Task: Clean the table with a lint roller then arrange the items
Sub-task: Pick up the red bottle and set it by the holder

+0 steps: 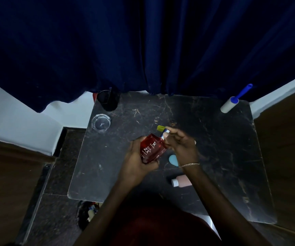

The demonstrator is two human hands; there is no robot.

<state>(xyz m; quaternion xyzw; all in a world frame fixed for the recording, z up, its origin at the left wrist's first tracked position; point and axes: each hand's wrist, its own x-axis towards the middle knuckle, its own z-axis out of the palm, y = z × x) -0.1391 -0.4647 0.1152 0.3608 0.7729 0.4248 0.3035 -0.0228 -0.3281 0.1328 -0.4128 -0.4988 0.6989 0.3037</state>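
A dark navy curtain (143, 41) hangs behind the black marble-patterned rectangular table (107, 166), its hem brushing the table's far edge. Above the middle of the table the person holds a red, flat-sided glass perfume bottle (152, 150) lettered "RED ZX", tilted with its neck pointing toward the curtain. The left hand (136, 162) is wrapped around the bottle's lower body, fingers curled closed on it and the thumb along its left side. The right hand (182, 144) is at the neck, its fingers bent and pinched together around the white spray top, just below a small yellow-green cap (160, 128) (whether the cap is seated or only touching the fingertips cannot be told). A thin chain bracelet (191, 164) circles the right wrist.

At the table's far right corner the white lint roller with a blue handle (230, 103) leans, handle up, against the curtain. At the far left corner stands a black cylindrical holder (108, 101), and just nearer along the left edge sits a clear round glass ashtray (101, 121). Near the table's front, under the right forearm, a pale pink bottle with a white cap (181, 181) lies on its side, and a small light-blue rounded object (173, 159) rests between it and the hands.
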